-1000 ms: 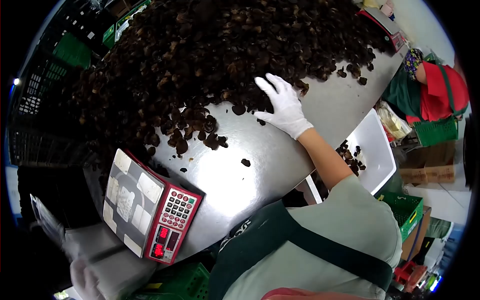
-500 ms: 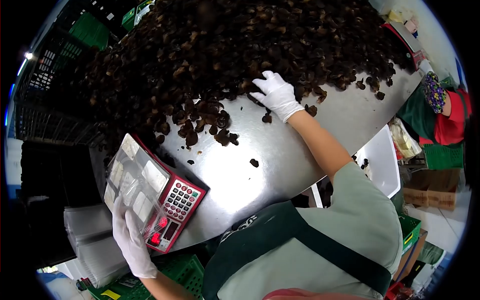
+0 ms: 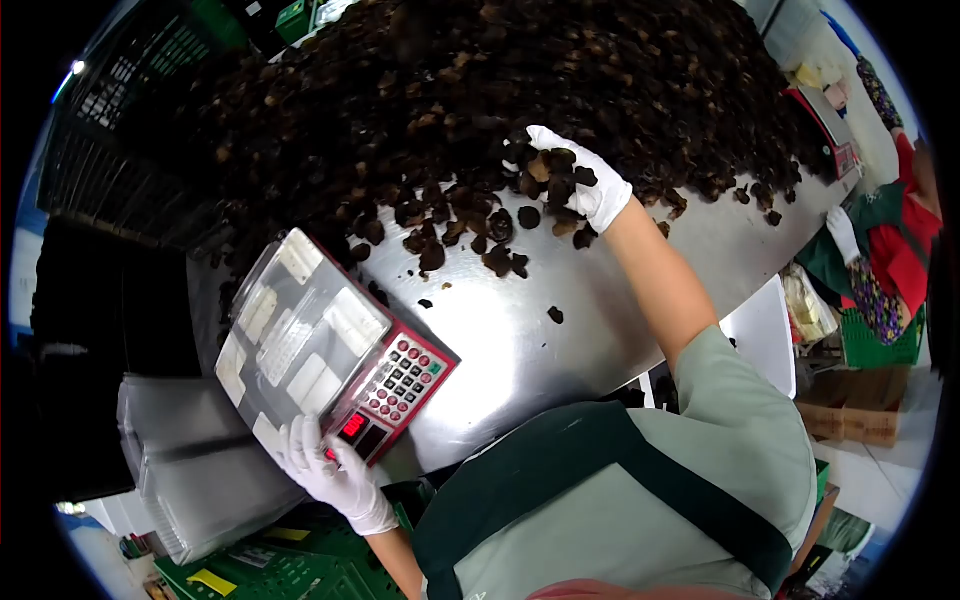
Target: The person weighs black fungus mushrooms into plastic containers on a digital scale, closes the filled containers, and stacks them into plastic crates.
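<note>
My right hand [image 3: 590, 185], in a white glove, is closed around a handful of dark brown wood ear mushrooms [image 3: 545, 175] at the front of a large heap [image 3: 420, 90]. Some pieces spill between its fingers. My left hand [image 3: 335, 475], also gloved, lies at the near edge of a red scale [image 3: 425, 362], fingers apart, beside its lit red display. Clear plastic with pale labels covers the scale's plate [image 3: 315, 330]. Several loose mushrooms lie on the metal table [image 3: 485, 330] between the heap and me.
Stacked clear plastic trays [image 3: 200, 490] stand left of the scale, above green crates [image 3: 300, 560]. A white bin [image 3: 765, 330] is at right. Another person in red and green [image 3: 895, 240] stands at far right, near a second red scale [image 3: 830, 130].
My right hand has closed on a handful of mushrooms. My left hand has moved right along the scale's near edge. The scale appears shifted right in view, and the other person's arm has changed position.
</note>
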A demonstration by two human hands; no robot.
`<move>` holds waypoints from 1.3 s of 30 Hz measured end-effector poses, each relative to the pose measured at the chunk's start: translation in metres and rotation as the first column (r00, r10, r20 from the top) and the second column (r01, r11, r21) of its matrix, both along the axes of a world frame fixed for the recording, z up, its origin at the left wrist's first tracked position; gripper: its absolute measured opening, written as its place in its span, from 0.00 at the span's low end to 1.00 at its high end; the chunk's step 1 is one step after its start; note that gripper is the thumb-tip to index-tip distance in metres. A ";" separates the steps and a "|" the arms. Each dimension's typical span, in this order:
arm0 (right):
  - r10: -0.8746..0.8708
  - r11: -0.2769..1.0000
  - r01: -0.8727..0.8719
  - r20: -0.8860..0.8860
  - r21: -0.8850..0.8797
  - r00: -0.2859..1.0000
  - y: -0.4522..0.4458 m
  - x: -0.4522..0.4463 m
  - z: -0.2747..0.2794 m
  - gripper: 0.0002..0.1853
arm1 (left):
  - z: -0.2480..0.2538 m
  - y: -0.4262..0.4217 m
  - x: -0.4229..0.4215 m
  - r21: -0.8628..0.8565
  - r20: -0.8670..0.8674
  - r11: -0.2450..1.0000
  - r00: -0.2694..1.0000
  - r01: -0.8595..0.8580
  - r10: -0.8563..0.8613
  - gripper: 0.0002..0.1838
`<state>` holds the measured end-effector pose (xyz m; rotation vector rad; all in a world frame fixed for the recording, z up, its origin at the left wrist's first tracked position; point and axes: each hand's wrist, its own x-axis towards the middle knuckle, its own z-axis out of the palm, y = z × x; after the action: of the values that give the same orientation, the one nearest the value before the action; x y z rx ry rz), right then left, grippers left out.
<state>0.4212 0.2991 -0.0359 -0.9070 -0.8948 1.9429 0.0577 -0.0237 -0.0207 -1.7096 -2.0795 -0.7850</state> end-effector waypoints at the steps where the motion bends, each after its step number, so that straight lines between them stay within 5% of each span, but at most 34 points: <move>1: -0.042 0.999 0.045 -0.202 0.013 0.979 -0.011 -0.023 0.010 0.18 | -0.001 0.001 0.006 0.000 0.025 1.000 0.999 -0.022 0.022 0.22; 3: 0.039 0.994 -0.063 -0.261 -0.085 0.965 -0.019 -0.050 0.017 0.19 | -0.002 0.000 0.014 -0.021 0.020 0.998 0.998 -0.059 0.059 0.20; 4: 0.055 0.992 -0.042 -0.107 0.121 0.993 -0.029 -0.066 0.024 0.20 | -0.005 -0.002 0.013 -0.028 0.036 0.998 0.998 -0.053 0.054 0.19; 7: 0.348 0.918 -0.301 -0.161 0.258 0.924 -0.044 -0.104 0.042 0.22 | -0.006 -0.004 0.015 -0.057 0.066 0.996 0.995 -0.068 0.071 0.19; 8: 0.439 0.893 -0.445 -0.359 0.071 0.823 -0.037 -0.119 0.041 0.23 | -0.001 -0.003 0.018 -0.071 0.092 0.995 0.993 -0.063 0.069 0.19; 9: 0.507 0.854 -0.516 -0.328 0.065 0.797 -0.038 -0.129 0.044 0.22 | -0.001 -0.005 0.018 -0.078 0.065 0.995 0.995 -0.067 0.072 0.21; 13: 0.545 0.835 -0.526 -0.377 0.162 0.749 -0.058 -0.194 0.056 0.21 | 0.023 0.004 0.025 0.088 0.101 0.996 0.995 0.003 -0.012 0.27; 15: 0.633 0.774 -0.602 -0.243 0.194 0.735 -0.064 -0.214 0.058 0.23 | 0.040 0.023 0.022 0.199 0.046 0.978 0.996 0.065 -0.076 0.26; 17: 0.700 0.709 -0.696 -0.236 0.116 0.674 -0.080 -0.237 0.076 0.23 | 0.041 0.051 0.023 0.336 0.463 0.941 0.863 0.040 -0.202 0.26; 18: 0.647 0.757 -0.644 -0.274 0.114 0.712 -0.087 -0.246 0.076 0.21 | 0.052 0.061 0.031 0.355 0.791 0.935 0.539 -0.015 -0.291 0.26; 20: 0.548 0.830 -0.541 -0.386 0.138 0.742 -0.091 -0.265 0.066 0.16 | 0.059 0.073 0.027 0.337 0.845 0.941 0.452 -0.039 -0.285 0.20; 22: 0.620 0.779 -0.615 -0.291 0.123 0.728 -0.094 -0.267 0.079 0.17 | 0.052 0.077 0.016 0.376 0.850 0.926 0.410 -0.029 -0.332 0.15; 25: 0.618 0.786 -0.598 -0.229 0.158 0.752 -0.094 -0.282 0.080 0.19 | 0.050 0.073 0.004 0.423 0.785 0.905 0.515 -0.038 -0.345 0.14; 27: 0.614 0.782 -0.542 -0.234 0.308 0.754 -0.085 -0.292 0.070 0.18 | 0.059 0.059 0.001 0.411 0.843 0.902 0.432 -0.134 -0.320 0.12; 28: 0.671 0.737 -0.642 -0.335 0.211 0.661 -0.082 -0.291 0.073 0.17 | 0.057 0.054 -0.004 0.399 0.860 0.883 0.436 -0.248 -0.266 0.11; 32: 0.387 0.921 -0.378 -0.324 0.094 0.863 -0.091 -0.292 0.086 0.15 | 0.005 0.029 -0.051 0.305 0.834 0.873 0.549 -0.381 -0.052 0.09; 34: 0.646 0.742 -0.616 -0.525 0.263 0.554 -0.075 -0.298 0.075 0.14 | -0.002 0.027 -0.040 0.407 0.848 0.848 0.487 -0.340 -0.211 0.10; 35: 0.647 0.741 -0.618 -0.526 0.262 0.552 -0.077 -0.300 0.076 0.14 | -0.009 0.028 -0.034 0.473 0.814 0.821 0.515 -0.320 -0.268 0.10; 37: 0.512 0.856 -0.504 -0.318 0.114 0.798 -0.090 -0.303 0.093 0.14 | -0.006 0.030 -0.014 0.422 0.847 0.826 0.487 -0.374 -0.213 0.10; 39: 0.556 0.829 -0.528 -0.368 0.183 0.746 -0.088 -0.306 0.084 0.14 | -0.016 0.032 0.001 0.423 0.838 0.825 0.507 -0.375 -0.200 0.11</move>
<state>0.1153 0.2112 0.0485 -0.1634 -1.0350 2.4548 0.0583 0.0084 -0.0370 -0.8582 -2.0311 -2.3317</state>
